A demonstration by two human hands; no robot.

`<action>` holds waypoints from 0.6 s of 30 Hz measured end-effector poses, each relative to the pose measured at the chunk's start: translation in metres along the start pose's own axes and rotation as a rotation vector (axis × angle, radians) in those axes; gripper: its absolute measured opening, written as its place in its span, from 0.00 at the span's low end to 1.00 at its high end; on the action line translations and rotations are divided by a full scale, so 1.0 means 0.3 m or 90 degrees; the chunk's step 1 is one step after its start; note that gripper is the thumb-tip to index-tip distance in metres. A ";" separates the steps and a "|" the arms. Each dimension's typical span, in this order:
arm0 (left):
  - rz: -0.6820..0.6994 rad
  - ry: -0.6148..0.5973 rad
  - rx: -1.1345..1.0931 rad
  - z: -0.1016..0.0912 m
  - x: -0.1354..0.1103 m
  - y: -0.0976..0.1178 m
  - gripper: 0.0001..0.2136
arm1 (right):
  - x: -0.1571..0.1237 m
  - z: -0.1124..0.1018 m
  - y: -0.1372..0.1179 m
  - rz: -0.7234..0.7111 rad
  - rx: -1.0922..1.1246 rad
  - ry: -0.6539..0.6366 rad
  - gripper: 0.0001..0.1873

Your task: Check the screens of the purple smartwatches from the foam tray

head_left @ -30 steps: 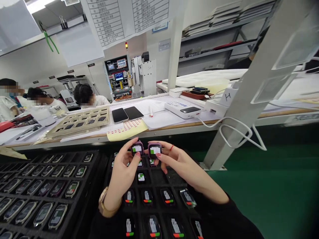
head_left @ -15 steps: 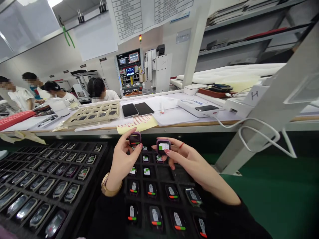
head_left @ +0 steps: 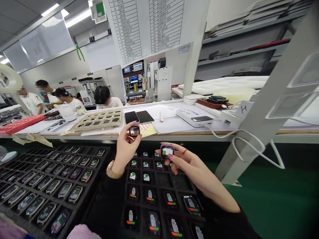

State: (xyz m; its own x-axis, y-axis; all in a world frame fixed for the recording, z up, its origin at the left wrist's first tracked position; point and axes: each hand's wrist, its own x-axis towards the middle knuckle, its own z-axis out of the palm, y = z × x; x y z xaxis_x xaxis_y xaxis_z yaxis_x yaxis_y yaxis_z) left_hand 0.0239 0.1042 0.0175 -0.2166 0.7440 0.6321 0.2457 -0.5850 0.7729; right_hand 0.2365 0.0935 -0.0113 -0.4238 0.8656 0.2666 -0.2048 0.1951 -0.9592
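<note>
Between the thumb and fingers of my left hand [head_left: 127, 144] is a small smartwatch [head_left: 134, 131], its screen facing me with a picture lit on it. My right hand [head_left: 188, 162] grips a purple-framed smartwatch [head_left: 167, 152], whose screen is white with a green block; the thumb lies on its lower edge. Both hands are above a black compartment tray [head_left: 163, 179]. In its slots lie several watches, such as a watch [head_left: 150, 195] with a red and green bar; the slots below my right hand hold no watch. Neither watch has a strap that I can see.
A second black tray [head_left: 86, 189] full of watches lies at the left. On the bench ahead are a beige tray [head_left: 99, 120], two dark phones [head_left: 145, 117] and a white box [head_left: 190, 118] with a cable. A slanted metal post [head_left: 251, 119] stands at the right. Several people sit beyond.
My left hand has lifted its watch higher and its screen has gone from a dark display to a bright picture. My right hand still holds its watch, slightly lower. The camera view has tilted up.
</note>
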 end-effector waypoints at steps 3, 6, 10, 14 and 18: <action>0.004 -0.004 0.008 0.008 0.006 0.005 0.23 | -0.001 -0.005 0.000 -0.009 -0.001 0.000 0.29; 0.007 -0.004 0.010 0.012 0.008 0.011 0.23 | -0.002 -0.004 -0.002 -0.008 0.002 -0.003 0.29; 0.006 -0.004 0.008 0.013 0.011 0.021 0.23 | -0.003 -0.001 -0.001 -0.012 0.017 -0.011 0.30; 0.003 -0.004 0.013 0.014 0.011 0.036 0.23 | 0.000 -0.001 0.008 -0.020 0.029 -0.006 0.29; -0.005 -0.003 0.016 0.016 0.009 0.045 0.24 | 0.003 0.004 0.010 -0.023 0.035 -0.004 0.30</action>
State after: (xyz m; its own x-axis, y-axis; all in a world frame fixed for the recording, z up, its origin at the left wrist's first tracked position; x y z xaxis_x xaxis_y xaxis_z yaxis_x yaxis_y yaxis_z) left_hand 0.0311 0.0998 0.0295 -0.2135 0.7501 0.6259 0.2675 -0.5712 0.7760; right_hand 0.2344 0.0942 -0.0140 -0.4207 0.8557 0.3012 -0.2678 0.2001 -0.9425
